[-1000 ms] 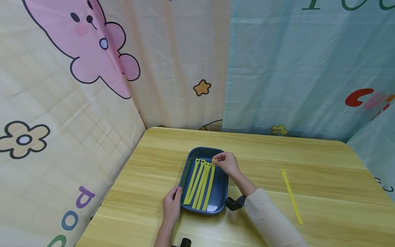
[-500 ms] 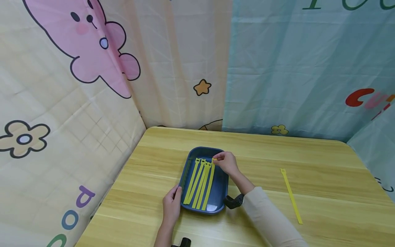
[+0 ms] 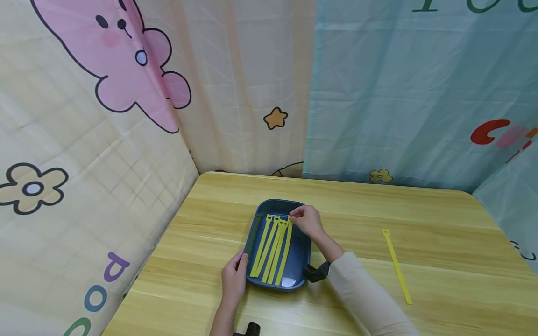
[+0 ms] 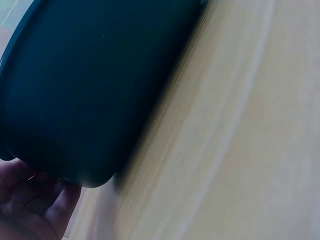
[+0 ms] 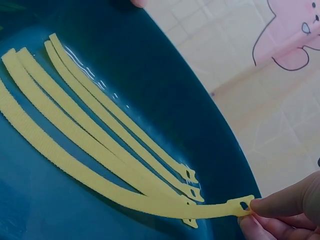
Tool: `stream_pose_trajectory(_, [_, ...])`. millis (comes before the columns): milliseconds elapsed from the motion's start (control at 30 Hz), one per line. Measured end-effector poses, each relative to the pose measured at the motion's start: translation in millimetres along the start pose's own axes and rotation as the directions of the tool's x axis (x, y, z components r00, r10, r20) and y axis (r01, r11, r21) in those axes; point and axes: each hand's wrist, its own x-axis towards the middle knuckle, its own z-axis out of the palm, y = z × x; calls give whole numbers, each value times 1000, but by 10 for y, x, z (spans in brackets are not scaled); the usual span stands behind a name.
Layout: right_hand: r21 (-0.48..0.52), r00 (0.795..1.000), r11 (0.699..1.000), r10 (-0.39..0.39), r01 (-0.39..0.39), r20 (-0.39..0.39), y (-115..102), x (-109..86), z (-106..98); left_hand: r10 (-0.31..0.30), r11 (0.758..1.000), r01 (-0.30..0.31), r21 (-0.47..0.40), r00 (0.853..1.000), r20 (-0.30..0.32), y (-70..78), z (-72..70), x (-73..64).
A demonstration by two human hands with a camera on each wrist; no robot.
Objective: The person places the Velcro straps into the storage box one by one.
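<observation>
A dark blue rectangular tray (image 3: pixel 301 252) sits on the table with several yellow hook-and-loop cable ties (image 3: pixel 262 245) side by side in it. My right hand (image 3: pixel 308 221) pinches the slotted head of the rightmost cable tie (image 5: pixel 200 212) between thumb and fingers. That tie's head is lifted near the tray's far wall, while its tail lies along the others. My left hand (image 3: pixel 233 277) grips the tray's near left side, thumb by the rim. In the left wrist view, curled fingers (image 4: pixel 57 205) touch the tray's outer wall (image 4: pixel 100 90).
Another yellow cable tie (image 3: pixel 397 268) lies alone on the wooden table (image 3: pixel 353 205), to the right of my right arm. Patterned curtains (image 3: pixel 252 93) stand behind the table and along its left side. A black wrist camera (image 3: pixel 317 272) is close to the tray's right wall.
My right forearm and its wrist camera have shifted slightly left and up. The pinch on the cable tie and the left hand's hold on the tray stay the same.
</observation>
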Motion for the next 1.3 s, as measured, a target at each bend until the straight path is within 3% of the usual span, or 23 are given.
stream_pose_trajectory(67, [-1, 1000, 1000, -2, 2, -1, -6, -2, -7, 21, 1000, -21, -6, 1000, -13, -116, 21, 19])
stream_pose_trajectory(167, [-3, 1000, 1000, -8, 8, -3, -16, -7, -22, 24, 1000, -24, -14, 1000, -10, -110, 25, 21])
stream_pose_trajectory(300, [1, 1000, 1000, -6, 6, -7, -32, -21, -40, -38, 999, 38, -30, 999, 21, -103, 19, 33])
stream_pose_trajectory(533, [9, 1000, 1000, 10, -10, -15, -42, -31, -42, -53, 998, 53, -17, 998, 29, -97, 18, 41])
stream_pose_trajectory(667, [72, 1000, 997, 5, -5, -1, -21, -50, -71, -53, 998, 54, -16, 998, 30, -91, 19, 35])
stream_pose_trajectory(967, [216, 999, 976, 3, 6, -42, 51, -93, -270, -50, 998, 51, -30, 998, 24, -85, -14, 32])
stream_pose_trajectory(1300, [190, 998, 982, 9, 2, -58, 163, -100, -461, -59, 998, 60, -27, 998, 20, -110, 1, 32])
